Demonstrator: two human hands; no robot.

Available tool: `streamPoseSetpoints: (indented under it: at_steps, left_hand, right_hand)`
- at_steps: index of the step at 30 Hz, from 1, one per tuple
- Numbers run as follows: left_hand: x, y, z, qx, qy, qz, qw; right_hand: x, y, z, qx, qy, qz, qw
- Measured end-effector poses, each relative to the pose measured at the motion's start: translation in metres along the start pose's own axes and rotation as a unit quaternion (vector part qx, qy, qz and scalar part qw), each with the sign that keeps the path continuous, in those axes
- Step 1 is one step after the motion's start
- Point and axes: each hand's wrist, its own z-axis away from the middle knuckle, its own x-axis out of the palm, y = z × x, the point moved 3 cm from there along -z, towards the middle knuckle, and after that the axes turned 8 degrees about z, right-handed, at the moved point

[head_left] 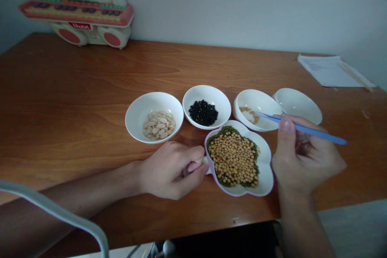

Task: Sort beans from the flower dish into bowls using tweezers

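Note:
My left hand [177, 169] is closed round the short handle of a flower-shaped dish [266, 175], white inside with a lilac rim. Yellow soybeans [234, 157] lie in it over green mung beans [228, 130]. Between thumb and fingers, my right hand [305, 157] grips blue tweezers [311, 130]. Their tips reach into a white bowl [264, 97] with a few soybeans [250, 115] at its bottom; whether a bean is pinched I cannot tell. Partly behind my right hand stands another white bowl [298, 100].
Left of these stand a white bowl [136, 115] of pale flat seeds [159, 125] and one [208, 90] of black beans [203, 113]. A toy keyboard figure [81, 14] sits at the back left, papers [329, 70] at the back right. A grey curved bar [60, 209] crosses the lower left.

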Motion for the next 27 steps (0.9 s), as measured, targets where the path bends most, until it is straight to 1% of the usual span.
streamPoseSetpoints:
  at_steps: [2,4,5,7,9,11,15,27]
  left_hand:
    - [0.0,0.0,0.0,0.0,0.001,0.0,1.0]
    - [-0.001,0.001,0.0,0.001,0.001,0.002,1.0]
    - [-0.001,0.001,0.0,0.002,0.001,0.003,1.0]
    - [-0.001,0.001,0.0,0.001,0.0,0.006,1.0]
    - [0.0,0.001,0.0,-0.001,0.001,0.005,1.0]
    - [0.0,0.0,0.0,-0.003,0.0,0.003,1.0]
    - [0.0,0.0,0.001,-0.001,0.001,0.004,1.0]
    - [0.0,0.0,0.0,0.003,0.001,0.005,1.0]
  right_hand:
    - [0.001,-0.001,-0.001,-0.009,-0.019,-0.021,1.0]
    - [0.002,-0.006,-0.002,-0.069,-0.049,-0.047,0.995]
    - [0.002,-0.01,-0.002,-0.11,-0.078,-0.066,0.989]
    - [0.004,-0.017,-0.002,-0.181,-0.147,-0.116,0.965]
    - [0.006,-0.022,-0.002,-0.216,-0.199,-0.16,0.942]
    - [0.008,-0.024,-0.002,-0.221,-0.223,-0.179,0.932]
    - [0.009,-0.024,-0.002,-0.235,-0.242,-0.186,0.923]
    - [0.009,-0.024,-0.002,-0.243,-0.259,-0.184,0.917]
